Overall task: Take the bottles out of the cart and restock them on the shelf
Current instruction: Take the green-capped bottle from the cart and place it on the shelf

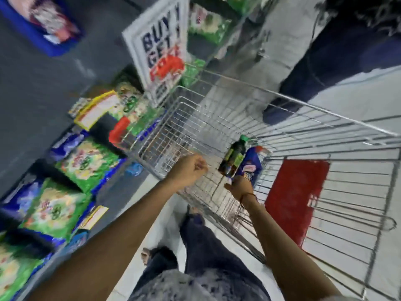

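The wire cart [325,111] fills the middle and right of the blurred head view. My right hand [239,187] is inside it, closed around the base of a dark bottle [234,156] with a green cap and green label. A blue bottle [251,164] lies right beside it, touching my hand; whether I grip it too is unclear. My left hand [188,168] hovers over the cart's left rim, fingers curled, holding nothing. The shelf [102,192] with green and blue packets runs along the left.
A red flap [295,198] hangs inside the cart at its near end. A "BUY GET FREE" sign [160,51] stands beyond the cart's far corner. Another person's dark-clad legs [321,61] stand past the cart. My own legs [195,246] are on the pale floor.
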`<state>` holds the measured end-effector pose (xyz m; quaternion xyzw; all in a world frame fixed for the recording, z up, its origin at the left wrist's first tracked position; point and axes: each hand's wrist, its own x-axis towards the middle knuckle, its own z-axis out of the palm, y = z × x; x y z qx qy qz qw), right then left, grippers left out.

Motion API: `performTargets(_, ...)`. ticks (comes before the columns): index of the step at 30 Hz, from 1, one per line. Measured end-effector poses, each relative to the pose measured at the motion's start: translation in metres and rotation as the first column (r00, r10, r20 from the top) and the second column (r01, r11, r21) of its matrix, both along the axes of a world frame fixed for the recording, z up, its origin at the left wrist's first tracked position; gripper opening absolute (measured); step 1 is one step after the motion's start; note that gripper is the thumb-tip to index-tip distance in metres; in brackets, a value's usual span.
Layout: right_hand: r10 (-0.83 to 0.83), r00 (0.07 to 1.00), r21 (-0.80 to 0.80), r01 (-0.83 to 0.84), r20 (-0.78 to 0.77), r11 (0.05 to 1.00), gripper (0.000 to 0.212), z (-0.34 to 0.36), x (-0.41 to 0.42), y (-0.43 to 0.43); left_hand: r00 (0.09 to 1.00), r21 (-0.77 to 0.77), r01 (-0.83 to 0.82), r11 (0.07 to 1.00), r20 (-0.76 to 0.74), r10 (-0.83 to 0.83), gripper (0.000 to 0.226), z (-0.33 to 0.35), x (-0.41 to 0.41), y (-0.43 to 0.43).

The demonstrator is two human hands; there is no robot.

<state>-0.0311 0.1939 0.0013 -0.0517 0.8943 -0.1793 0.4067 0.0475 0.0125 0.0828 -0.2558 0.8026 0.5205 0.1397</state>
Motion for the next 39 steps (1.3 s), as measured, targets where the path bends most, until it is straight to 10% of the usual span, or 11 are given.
performTargets(10, -0.456, 0.889, -0.011, 0.456, -0.044, 0.89, 0.09, -0.09, -0.035, -0.036, 0.975, -0.018, 0.13, 0.991, 0.185, -0.124, 0.023, -0.109, -0.109, 0.019)
performTargets(16, -0.576, 0.796, -0.022, 0.583, -0.185, 0.812, 0.078, -0.12, -0.04, -0.046, 0.966, 0.024, 0.054, 0.998, 0.251, -0.058, 0.027, -0.176, -0.144, 0.027)
performTargets(20, -0.784, 0.546, -0.339, 0.827, 0.295, 0.449, 0.038, -0.119, -0.04, -0.026, 0.908, 0.179, -0.191, 0.965, 0.407, 0.104, 0.034, -0.188, -0.146, 0.032)
performTargets(23, -0.66, 0.431, -0.28, 0.902, 0.616, 0.328, 0.031, -0.105, -0.035, -0.008, 0.851, 0.331, -0.372, 0.867, 0.496, 0.176, 0.035, -0.174, -0.145, 0.03)
performTargets(29, -0.181, 0.29, -0.224, 0.923, 0.94, 0.312, 0.089, -0.071, -0.017, -0.006, 0.771, 0.543, -0.619, 0.568, 0.561, 0.303, 0.023, -0.121, -0.141, 0.003)
performTargets(36, -0.128, 0.424, -0.376, 0.882, 0.897, 0.284, 0.094, -0.006, -0.004, -0.045, 0.82, 0.461, -0.571, 0.679, 0.352, 0.451, 0.046, -0.044, -0.122, -0.035)
performTargets(39, -0.08, 0.481, -0.443, 0.852, 0.873, 0.28, 0.096, 0.021, 0.003, -0.059, 0.818, 0.41, -0.574, 0.709, 0.266, 0.509, 0.023, -0.009, -0.11, -0.044)
